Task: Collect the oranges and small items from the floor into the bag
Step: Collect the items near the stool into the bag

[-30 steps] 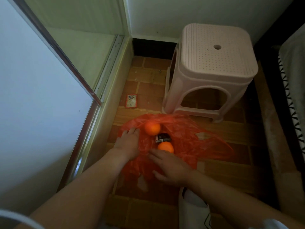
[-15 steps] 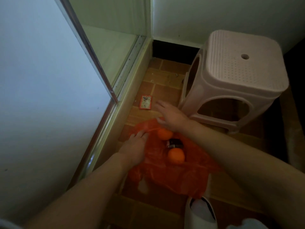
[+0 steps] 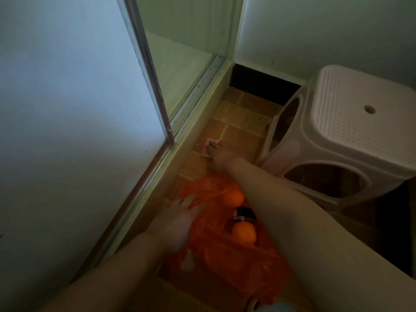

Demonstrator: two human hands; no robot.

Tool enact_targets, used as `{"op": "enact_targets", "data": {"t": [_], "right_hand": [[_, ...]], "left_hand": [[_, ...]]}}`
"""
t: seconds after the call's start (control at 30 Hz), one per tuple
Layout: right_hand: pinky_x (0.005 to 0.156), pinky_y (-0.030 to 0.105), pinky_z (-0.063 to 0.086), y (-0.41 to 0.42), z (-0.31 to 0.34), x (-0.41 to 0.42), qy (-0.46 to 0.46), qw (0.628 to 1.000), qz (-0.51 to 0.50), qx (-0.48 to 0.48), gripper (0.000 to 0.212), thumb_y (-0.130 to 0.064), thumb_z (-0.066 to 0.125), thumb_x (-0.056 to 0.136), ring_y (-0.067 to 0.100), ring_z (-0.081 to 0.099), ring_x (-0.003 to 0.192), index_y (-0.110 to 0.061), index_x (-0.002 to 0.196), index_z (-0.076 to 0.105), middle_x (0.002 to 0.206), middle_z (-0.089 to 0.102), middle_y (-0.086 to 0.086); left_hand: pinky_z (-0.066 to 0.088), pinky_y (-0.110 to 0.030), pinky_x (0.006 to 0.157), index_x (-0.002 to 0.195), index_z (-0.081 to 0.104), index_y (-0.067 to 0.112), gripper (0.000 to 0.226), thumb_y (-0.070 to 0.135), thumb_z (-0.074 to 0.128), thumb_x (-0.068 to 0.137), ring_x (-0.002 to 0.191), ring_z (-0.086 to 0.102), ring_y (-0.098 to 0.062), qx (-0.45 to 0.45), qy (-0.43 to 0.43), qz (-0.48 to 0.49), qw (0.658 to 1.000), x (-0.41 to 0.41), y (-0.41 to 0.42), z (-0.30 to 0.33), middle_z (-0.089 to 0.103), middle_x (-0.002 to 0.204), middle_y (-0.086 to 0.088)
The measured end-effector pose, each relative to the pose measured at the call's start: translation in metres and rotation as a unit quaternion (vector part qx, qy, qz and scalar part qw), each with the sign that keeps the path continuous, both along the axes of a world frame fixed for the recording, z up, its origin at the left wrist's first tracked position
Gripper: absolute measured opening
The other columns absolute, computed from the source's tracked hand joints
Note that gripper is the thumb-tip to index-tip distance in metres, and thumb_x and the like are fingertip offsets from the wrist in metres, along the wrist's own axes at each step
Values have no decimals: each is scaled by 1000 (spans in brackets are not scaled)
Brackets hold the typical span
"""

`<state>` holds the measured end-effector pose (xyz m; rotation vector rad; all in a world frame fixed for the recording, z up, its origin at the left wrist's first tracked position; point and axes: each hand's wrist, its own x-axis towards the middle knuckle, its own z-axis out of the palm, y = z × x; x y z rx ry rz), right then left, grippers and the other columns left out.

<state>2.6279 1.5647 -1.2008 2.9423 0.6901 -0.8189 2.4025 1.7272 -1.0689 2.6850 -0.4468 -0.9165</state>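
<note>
The right hand [image 3: 219, 157] is reaching forward across the floor, and its fingers [image 3: 213, 146] are lying on a small square packet [image 3: 208, 147] with a red border. The packet is lying flat on the terracotta floor tiles [image 3: 238, 134], just beside the base rail of the sliding glass door [image 3: 74, 104]. The fingers are covering the right and lower parts of the packet; whether the grip is pinching the packet or only pressing down on it cannot be told, since the view is dim and the fingertips are blurred.

The left hand [image 3: 180, 219] is resting on the left edge of the orange plastic bag [image 3: 225, 262]. Its fingers are spread and nearly straight, so the grip is released, pressing flat on the plastic and enclosing nothing.

The bag is lying crumpled on the floor between the two forearms. Two oranges are sitting on it: the far orange [image 3: 234, 197] is lying near the left hand's fingertips, and the near orange [image 3: 244, 233] is lying closer to the person. A small dark packet [image 3: 244, 214] is lying between the two oranges, touching the near one.

A pale plastic stool [image 3: 351, 131] is standing upright on the floor to the right, well apart from the bag.
</note>
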Motion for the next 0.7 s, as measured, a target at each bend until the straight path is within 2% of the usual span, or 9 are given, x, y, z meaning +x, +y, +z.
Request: {"op": "enact_targets", "data": {"t": [0.1, 0.17, 0.27, 0.37, 0.4, 0.5, 0.53, 0.6, 0.7], "right_hand": [[111, 53, 40, 1, -12, -10, -29, 999, 2, 40, 64, -39, 57, 93, 43, 37, 141, -15, 151, 45, 159, 36, 14], [101, 54, 47, 1, -17, -18, -55, 996, 10, 65, 53, -30, 57, 94, 42, 45, 131, -10, 143, 51, 147, 46, 16], [95, 59, 49, -1, -19, -22, -75, 993, -9, 89, 48, -29, 57, 93, 38, 44, 131, -19, 139, 50, 148, 40, 7], [100, 62, 46, -6, -18, -15, -38, 997, 10, 68, 67, -32, 66, 84, 35, 33, 140, -25, 145, 41, 157, 30, 3], [101, 61, 45, -8, -17, -13, -26, 998, 30, 53, 72, -32, 67, 85, 35, 32, 141, -25, 150, 36, 159, 29, 4], [95, 57, 51, -11, -19, -8, -15, 998, 51, 42, 68, -32, 70, 87, 36, 45, 127, -22, 147, 40, 149, 40, 6], [91, 56, 53, -11, -21, -7, -22, 998, 51, 44, 65, -33, 72, 86, 34, 49, 121, -21, 143, 44, 144, 43, 7], [90, 54, 54, -11, -23, -7, -24, 998, 55, 33, 62, -33, 72, 90, 35, 51, 118, -17, 144, 44, 144, 45, 10], [98, 56, 51, -7, -23, -12, -29, 997, 64, 12, 62, -23, 58, 101, 39, 46, 129, -9, 156, 32, 156, 35, 17]], "left_hand": [[35, -49, 118, 161, 17, 42, 71, 42, 53, 100, 152, 22, -28, -10, 3, 13, 1000, 1, 6, -2, 10, 170, 5], [33, -48, 119, 161, 19, 42, 71, 48, 53, 99, 153, 20, -27, -18, 0, 23, 1000, 3, 9, -3, 12, 170, 6], [32, -44, 121, 160, 21, 41, 77, 62, 44, 91, 154, 20, -27, -28, -2, 34, 999, 6, 10, -3, 15, 169, 4], [32, -45, 121, 160, 21, 41, 74, 43, 54, 94, 154, 20, -28, -25, 0, 38, 999, 7, 8, -5, 15, 169, 4], [31, -45, 121, 160, 22, 41, 73, 40, 52, 93, 154, 21, -28, -23, 1, 38, 999, 7, 8, -5, 15, 169, 4], [30, -43, 121, 160, 24, 40, 84, 59, 24, 78, 152, 23, -25, -18, 7, 38, 999, 6, 9, 1, 16, 169, 5], [30, -43, 121, 160, 23, 40, 85, 60, 23, 77, 152, 23, -25, -17, 10, 41, 999, 6, 10, 2, 15, 170, 5], [31, -43, 120, 161, 22, 40, 79, 50, 36, 83, 152, 24, -25, -13, 17, 46, 999, 7, 11, 2, 13, 170, 5], [32, -42, 120, 160, 23, 41, 81, 46, 36, 80, 151, 26, -26, -16, 14, 52, 998, 10, 11, 0, 15, 170, 5]]}}
